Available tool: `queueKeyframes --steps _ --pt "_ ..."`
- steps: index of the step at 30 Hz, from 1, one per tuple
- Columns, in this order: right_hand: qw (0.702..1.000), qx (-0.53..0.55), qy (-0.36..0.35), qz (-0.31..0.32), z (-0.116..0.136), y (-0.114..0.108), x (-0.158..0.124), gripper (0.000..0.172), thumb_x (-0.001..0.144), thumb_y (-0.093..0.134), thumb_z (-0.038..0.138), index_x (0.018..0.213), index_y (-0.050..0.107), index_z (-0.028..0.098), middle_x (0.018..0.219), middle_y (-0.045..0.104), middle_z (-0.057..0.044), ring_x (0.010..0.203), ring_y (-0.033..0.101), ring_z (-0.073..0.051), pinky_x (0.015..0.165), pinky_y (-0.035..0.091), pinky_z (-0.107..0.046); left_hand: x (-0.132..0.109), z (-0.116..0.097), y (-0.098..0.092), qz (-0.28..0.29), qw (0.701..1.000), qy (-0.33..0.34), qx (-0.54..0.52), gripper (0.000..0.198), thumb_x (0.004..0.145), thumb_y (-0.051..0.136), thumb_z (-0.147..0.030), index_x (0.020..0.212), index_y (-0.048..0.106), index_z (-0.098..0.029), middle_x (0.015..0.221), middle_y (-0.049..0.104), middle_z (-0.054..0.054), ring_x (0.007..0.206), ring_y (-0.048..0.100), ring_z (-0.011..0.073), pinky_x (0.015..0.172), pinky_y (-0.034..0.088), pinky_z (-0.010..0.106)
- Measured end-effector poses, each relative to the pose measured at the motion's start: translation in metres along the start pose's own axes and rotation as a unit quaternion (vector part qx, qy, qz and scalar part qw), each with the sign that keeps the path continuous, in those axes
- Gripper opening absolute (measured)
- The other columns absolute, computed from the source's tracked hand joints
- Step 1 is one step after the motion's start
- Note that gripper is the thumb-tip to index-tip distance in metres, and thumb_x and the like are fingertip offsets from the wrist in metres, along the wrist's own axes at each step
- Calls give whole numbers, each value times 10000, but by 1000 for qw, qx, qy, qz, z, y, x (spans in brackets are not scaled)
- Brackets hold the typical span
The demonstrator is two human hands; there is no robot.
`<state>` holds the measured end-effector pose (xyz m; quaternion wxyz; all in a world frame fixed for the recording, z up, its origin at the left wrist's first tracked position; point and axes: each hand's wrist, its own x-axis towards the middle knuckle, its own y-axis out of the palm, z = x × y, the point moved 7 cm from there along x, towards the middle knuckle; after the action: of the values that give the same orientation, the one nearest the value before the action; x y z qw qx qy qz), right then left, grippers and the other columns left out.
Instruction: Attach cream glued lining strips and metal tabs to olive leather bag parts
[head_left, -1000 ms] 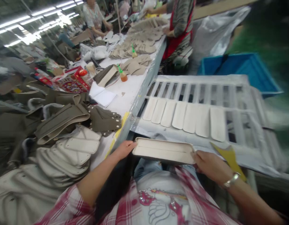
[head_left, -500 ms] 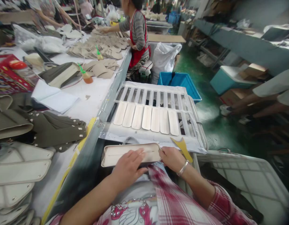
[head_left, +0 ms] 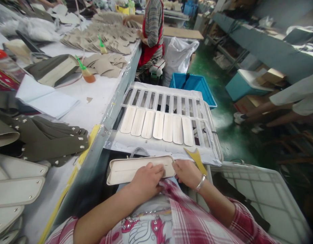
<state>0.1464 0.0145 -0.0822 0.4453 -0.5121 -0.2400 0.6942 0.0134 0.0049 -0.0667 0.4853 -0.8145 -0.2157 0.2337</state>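
A long cream panel (head_left: 131, 169) with rounded corners, a raised rim and a line along its middle lies in front of my body, tilted slightly. It looks like the bottom of a bag. My left hand (head_left: 148, 178) lies across its right half, fingers extended with a slight bend, palm down. At the panel's right end, my right hand (head_left: 185, 172) is closed with its fingertips pinching the edge. Behind the panel shows a grey loop (head_left: 140, 151). Several narrow cream strips (head_left: 147, 124) lie in a row on the white slotted rack (head_left: 151, 145) beyond.
A yellow forked piece (head_left: 197, 159) sits at the rack's near right corner. The left table carries dark bag parts (head_left: 55, 140), cream pieces (head_left: 16, 191), an open notebook (head_left: 46, 98) and a glue bottle (head_left: 87, 74). A blue bin (head_left: 194, 86) stands behind; a co-worker (head_left: 153, 30) works beyond.
My left hand has slid a little to the right along the panel and its fingers are more bent. My right hand keeps its place. The view has shifted slightly; the co-worker's reaching arm has drawn in.
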Motion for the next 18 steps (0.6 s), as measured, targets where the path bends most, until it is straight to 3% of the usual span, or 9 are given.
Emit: queueKeyframes --steps 2,5,11,14,18 --pt "986 160 25 35 -11 8 -1 381 916 305 383 657 483 167 587 636 -36 435 583 -108 441 423 -213 1 2 1 -3 1000 -3 -6 452 753 622 -436 1149 539 -235 1296 492 9 984 475 243 836 453 366" --pt "904 409 70 100 -29 23 1 413 870 338 515 711 489 164 591 627 -37 446 590 -128 422 435 -226 2 4 1 -10 1000 2 -20 458 764 599 -470 1157 538 -243 1298 493 1 976 478 240 848 446 369" --pt "798 577 56 165 -43 44 10 413 697 613 538 757 415 181 571 574 53 431 530 -52 452 418 -168 0 6 2 -33 999 10 -35 465 767 586 -496 1151 553 -237 1273 518 19 1007 481 253 868 430 378" --pt "795 577 53 180 -43 50 16 476 644 642 576 748 384 189 511 525 85 390 487 -40 420 393 -151 -1 9 4 -31 998 9 -46 471 760 593 -499 1154 554 -245 1263 520 29 1007 486 253 854 432 373" --pt "848 493 65 182 -37 40 25 438 645 681 513 709 415 170 500 581 42 389 535 -84 385 429 -177 4 11 5 -21 998 18 -51 478 763 587 -503 1165 540 -248 1277 503 32 1014 482 255 859 429 378"
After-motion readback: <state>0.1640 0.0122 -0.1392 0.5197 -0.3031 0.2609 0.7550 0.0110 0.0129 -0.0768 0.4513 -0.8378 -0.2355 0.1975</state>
